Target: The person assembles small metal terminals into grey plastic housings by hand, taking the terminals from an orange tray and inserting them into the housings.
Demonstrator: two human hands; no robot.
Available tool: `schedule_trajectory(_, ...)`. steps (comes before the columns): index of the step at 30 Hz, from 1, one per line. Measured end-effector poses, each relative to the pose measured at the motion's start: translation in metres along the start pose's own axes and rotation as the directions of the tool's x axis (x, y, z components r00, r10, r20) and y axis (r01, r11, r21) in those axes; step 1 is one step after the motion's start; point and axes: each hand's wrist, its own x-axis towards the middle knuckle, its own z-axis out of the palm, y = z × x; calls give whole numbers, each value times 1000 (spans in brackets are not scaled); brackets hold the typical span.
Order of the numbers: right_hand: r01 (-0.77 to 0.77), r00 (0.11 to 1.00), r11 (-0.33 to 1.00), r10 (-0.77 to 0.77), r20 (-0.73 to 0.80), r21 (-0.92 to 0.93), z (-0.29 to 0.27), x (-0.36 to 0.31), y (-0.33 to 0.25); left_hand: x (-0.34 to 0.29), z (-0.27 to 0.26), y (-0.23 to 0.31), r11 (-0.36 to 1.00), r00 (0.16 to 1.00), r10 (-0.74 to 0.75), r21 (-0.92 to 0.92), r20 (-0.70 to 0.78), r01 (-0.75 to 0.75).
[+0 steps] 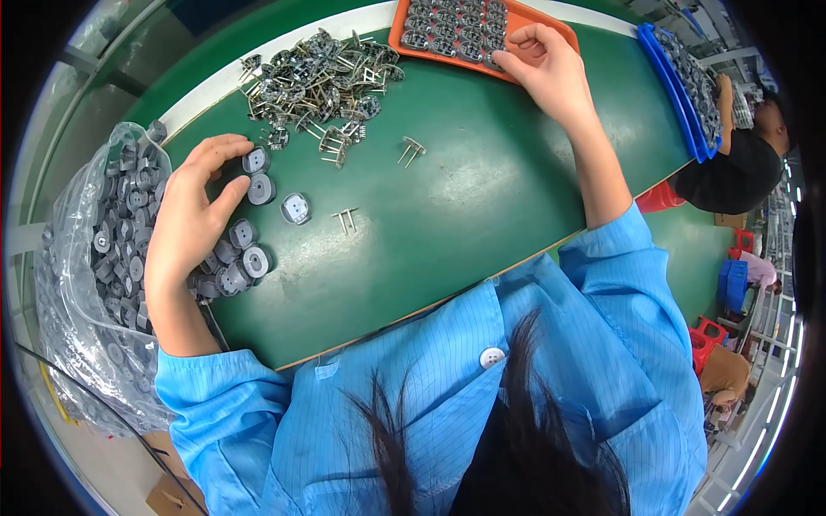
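Observation:
My left hand (185, 211) reaches in from the left, thumb and fingers apart. Its fingertips are at a small grey plastic housing (255, 160); a round grey housing (261, 189) lies by the thumb. At the far side my right hand (555, 77) is over the near edge of an orange tray (551, 30), thumb and forefinger apart. The thumb tip is beside the corner one of the assembled grey parts (443, 30) set in rows there. Between my hands lie one housing with a pale face (295, 209) and two loose metal-pronged pieces (344, 220).
A heap of pronged circuit-board pieces (323, 82) covers the far left of the green table (430, 249). At the left, a clear plastic bag (82, 344) is full of grey housings, with several spilled (232, 267) beside it. Blue trays (675, 90) and a co-worker (731, 176) are at right.

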Motion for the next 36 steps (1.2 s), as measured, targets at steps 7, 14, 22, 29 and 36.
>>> schedule_trajectory(7,499,803,819,-560,205,283,31,-61,-91,3,16,3,999,998,-34,-14,-48,33)
schedule_trajectory(14,73,940,993,-101,327,97,11,-75,-74,0,20,11,993,986,-95,-80,-136,85)
schedule_trajectory(22,363,765,853,-502,403,375,6,-69,-63,2,23,27,940,945,-295,135,-141,313)
schedule_trajectory(29,104,903,911,-254,347,399,4,-79,-51,-12,40,40,992,963,-42,101,-266,71)
schedule_trajectory(36,-176,895,719,-168,414,672,1,-65,-70,20,65,73,739,994,-88,-665,65,109)
